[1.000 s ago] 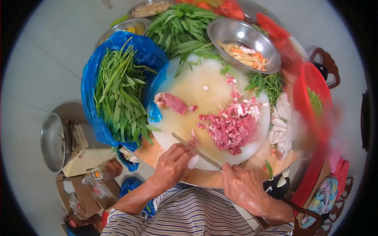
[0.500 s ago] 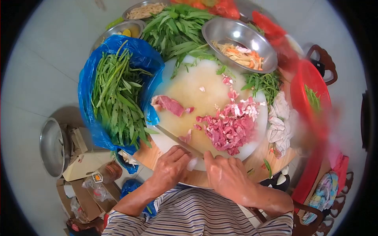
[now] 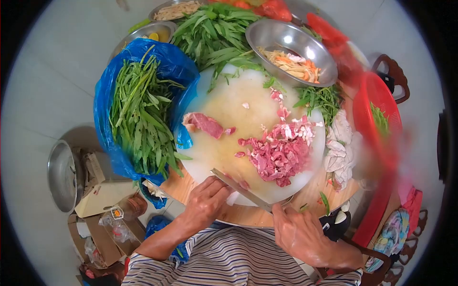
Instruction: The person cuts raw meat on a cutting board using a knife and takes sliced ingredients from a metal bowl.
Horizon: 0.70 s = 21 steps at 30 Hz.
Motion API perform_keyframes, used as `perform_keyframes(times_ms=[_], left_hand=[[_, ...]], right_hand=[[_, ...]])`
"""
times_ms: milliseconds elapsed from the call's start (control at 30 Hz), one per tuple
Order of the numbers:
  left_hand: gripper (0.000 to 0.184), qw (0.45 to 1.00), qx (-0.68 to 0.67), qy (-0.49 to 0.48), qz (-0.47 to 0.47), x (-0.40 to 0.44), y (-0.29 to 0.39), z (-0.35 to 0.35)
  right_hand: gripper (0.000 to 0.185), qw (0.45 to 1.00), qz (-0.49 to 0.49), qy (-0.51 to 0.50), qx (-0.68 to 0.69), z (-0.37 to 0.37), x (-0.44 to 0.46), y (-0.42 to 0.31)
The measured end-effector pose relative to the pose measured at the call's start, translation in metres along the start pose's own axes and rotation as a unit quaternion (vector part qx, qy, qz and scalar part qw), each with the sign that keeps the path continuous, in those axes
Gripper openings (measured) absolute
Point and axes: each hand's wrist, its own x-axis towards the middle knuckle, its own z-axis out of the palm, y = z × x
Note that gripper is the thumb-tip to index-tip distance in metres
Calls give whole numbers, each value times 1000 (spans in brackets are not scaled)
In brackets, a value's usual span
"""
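My right hand (image 3: 303,233) is wrapped round the handle of a kitchen knife (image 3: 244,190) at the near edge of the white cutting board (image 3: 214,107). The blade slants up to the left, with a pink sliver of meat beside it. My left hand (image 3: 207,200) is closed, fingertips curled, close behind the blade on a pale piece of meat (image 3: 232,197) that is mostly hidden. Past the knife lies a heap of cut meat (image 3: 281,155). Further left rests a larger chunk of meat (image 3: 204,125), with small scraps around it.
A blue plastic bag of greens (image 3: 138,114) borders the board's left side. More leafy greens (image 3: 210,33) and a steel bowl of cut vegetables (image 3: 292,52) stand behind. On the right are a crumpled pale cloth (image 3: 339,150) and a red basket (image 3: 377,107).
The knife has moved right and toward me, drawn by my right hand. My left hand has stayed nearly in place. The meat heap and chunk look unchanged.
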Motion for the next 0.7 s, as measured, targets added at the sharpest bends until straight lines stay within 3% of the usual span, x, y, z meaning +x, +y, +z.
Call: perform_keyframes(times_ms=[200, 300, 367, 467, 600, 700], left_hand=[[38, 1000, 5, 6, 5, 7, 1, -2], [39, 1000, -4, -26, -16, 3, -1, -4], [42, 1000, -21, 2, 21, 4, -2, -1], [43, 999, 0, 33, 13, -2, 2, 1], [45, 999, -19, 35, 10, -3, 1, 3], [45, 1000, -14, 15, 14, -1, 2, 1]], right_hand=[[22, 1000, -3, -13, -13, 1, 38, -6], [20, 997, -59, 52, 8, 15, 65, 0], [18, 993, -7, 61, 97, 20, 72, 3], [19, 989, 42, 91, 113, 21, 66, 6], [20, 996, 6, 75, 58, 1, 28, -3], [22, 1000, -1, -4, 15, -3, 12, -3]])
